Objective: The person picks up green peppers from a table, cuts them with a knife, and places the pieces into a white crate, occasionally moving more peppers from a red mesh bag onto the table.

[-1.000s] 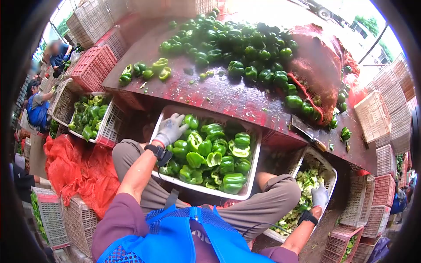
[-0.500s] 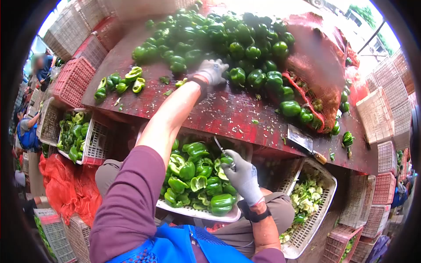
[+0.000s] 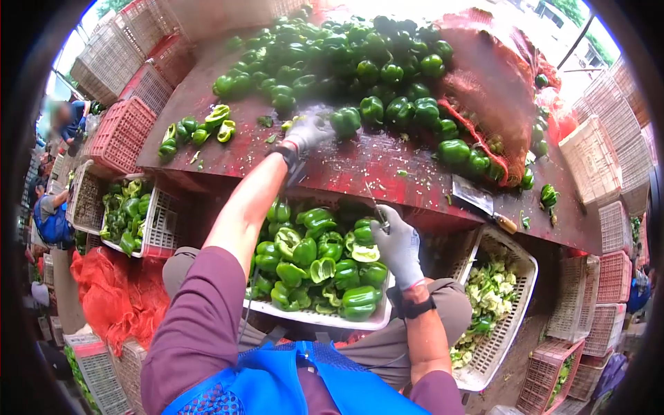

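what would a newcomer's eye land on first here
A newcomer's eye would probably land first on the great heap of green peppers across the table, with the bulging red mesh sack at its right. Nearer, the gloved left hand is at a pepper, while the gloved right hand holds a slim blade above the pepper-filled crate.

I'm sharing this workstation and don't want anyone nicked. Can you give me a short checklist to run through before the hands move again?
1. Slim metal blade held in the grey-gloved right hand: ok.
2. Blade apart from the grey-gloved left hand: ok, it points up below and to the side.
3. Left hand's grip on the whole glossy green pepper: cannot tell, fingers are blurred beside it.
4. Wooden-handled cleaver away from both hands: ok, lying on the dark red tabletop.
5. Tabletop free of scraps: not ok, small pale and green bits are scattered over it.
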`<action>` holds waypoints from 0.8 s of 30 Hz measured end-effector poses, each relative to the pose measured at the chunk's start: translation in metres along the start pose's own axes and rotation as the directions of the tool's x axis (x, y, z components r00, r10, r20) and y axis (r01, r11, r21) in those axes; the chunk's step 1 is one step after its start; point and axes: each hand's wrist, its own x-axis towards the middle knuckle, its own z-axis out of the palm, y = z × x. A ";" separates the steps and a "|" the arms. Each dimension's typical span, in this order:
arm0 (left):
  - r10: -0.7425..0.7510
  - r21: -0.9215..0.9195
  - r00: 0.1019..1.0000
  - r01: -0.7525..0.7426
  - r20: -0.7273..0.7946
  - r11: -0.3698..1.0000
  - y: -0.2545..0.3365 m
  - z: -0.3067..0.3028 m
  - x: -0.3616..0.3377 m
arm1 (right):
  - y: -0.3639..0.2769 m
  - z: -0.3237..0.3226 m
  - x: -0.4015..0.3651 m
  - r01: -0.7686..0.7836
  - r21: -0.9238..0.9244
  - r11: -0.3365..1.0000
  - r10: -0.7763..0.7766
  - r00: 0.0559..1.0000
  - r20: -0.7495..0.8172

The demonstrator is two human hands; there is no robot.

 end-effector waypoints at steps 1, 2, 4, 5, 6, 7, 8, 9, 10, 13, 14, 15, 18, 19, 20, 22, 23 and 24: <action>0.128 0.106 0.980 -0.112 -0.154 0.988 0.008 0.002 -0.010 | -0.006 -0.001 0.000 0.027 -0.017 0.999 -0.028 0.999 -0.032; 0.166 0.044 0.972 -0.161 -0.164 0.986 -0.001 0.018 0.009 | -0.013 -0.001 -0.001 0.051 -0.034 0.998 -0.053 0.996 -0.068; 0.253 0.082 0.933 -0.240 -0.254 0.967 0.029 0.018 0.008 | -0.022 -0.004 -0.003 0.058 0.003 0.998 -0.057 0.996 -0.072; 0.238 0.135 0.960 -0.218 -0.149 0.966 0.044 0.015 0.009 | -0.025 -0.005 -0.003 0.041 0.016 0.999 -0.040 0.998 -0.056; 0.211 0.188 0.977 -0.200 -0.042 0.962 0.059 0.011 0.010 | -0.025 -0.006 -0.003 0.022 0.027 0.999 -0.021 0.999 -0.036; 0.180 0.241 0.982 -0.190 0.061 0.952 0.071 0.010 0.014 | -0.017 -0.002 -0.003 0.047 0.026 0.999 -0.045 0.998 -0.052; 0.228 0.231 0.973 -0.213 -0.038 0.949 0.067 0.029 0.030 | -0.014 -0.001 -0.002 0.074 -0.014 0.997 -0.075 0.995 -0.060; 0.182 0.269 0.983 -0.172 -0.013 0.948 0.083 0.026 0.033 | -0.012 -0.001 -0.002 0.085 -0.028 0.996 -0.086 0.994 -0.069; 0.130 0.308 0.991 -0.129 0.017 0.943 0.097 0.022 0.033 | -0.010 -0.002 -0.001 0.090 -0.041 0.995 -0.093 0.993 -0.071; 0.217 0.180 0.966 -0.191 -0.139 0.965 0.091 0.032 0.033 | -0.007 -0.009 0.003 0.019 -0.033 0.999 -0.020 0.999 -0.027; 0.227 0.122 0.961 -0.209 -0.160 0.970 0.085 0.030 0.034 | -0.006 -0.012 0.006 0.002 -0.010 1.000 -0.002 1.000 -0.019; 0.172 -0.166 0.979 -0.189 -0.111 0.968 0.076 0.032 0.038 | -0.007 -0.015 0.007 -0.051 -0.050 0.997 0.051 0.999 -0.003; 0.265 -0.937 0.925 0.192 0.273 0.293 0.050 0.028 0.004 | 0.016 -0.007 0.008 -0.035 0.242 0.970 0.072 0.987 -0.143; 0.365 -0.960 0.890 0.228 0.272 0.160 0.048 0.030 -0.018 | 0.020 -0.008 0.009 -0.275 0.539 0.796 0.310 0.950 0.027; 0.462 -0.962 0.850 0.273 0.255 0.027 0.045 0.031 -0.038 | -0.003 -0.022 0.011 -0.383 0.678 0.627 0.408 0.903 0.133; 0.462 -0.952 0.867 0.276 0.186 -0.135 0.059 0.047 -0.082 | 0.007 -0.011 0.017 -0.379 0.771 0.512 0.429 0.890 0.152; 0.442 -0.941 0.880 0.280 0.172 -0.192 0.066 0.057 -0.107 | 0.010 0.000 0.019 -0.337 0.824 0.455 0.403 0.903 0.148; 0.540 -0.890 0.828 0.354 0.154 -0.289 0.070 0.069 -0.122 | 0.000 -0.002 0.018 -0.360 0.861 0.359 0.372 0.901 0.222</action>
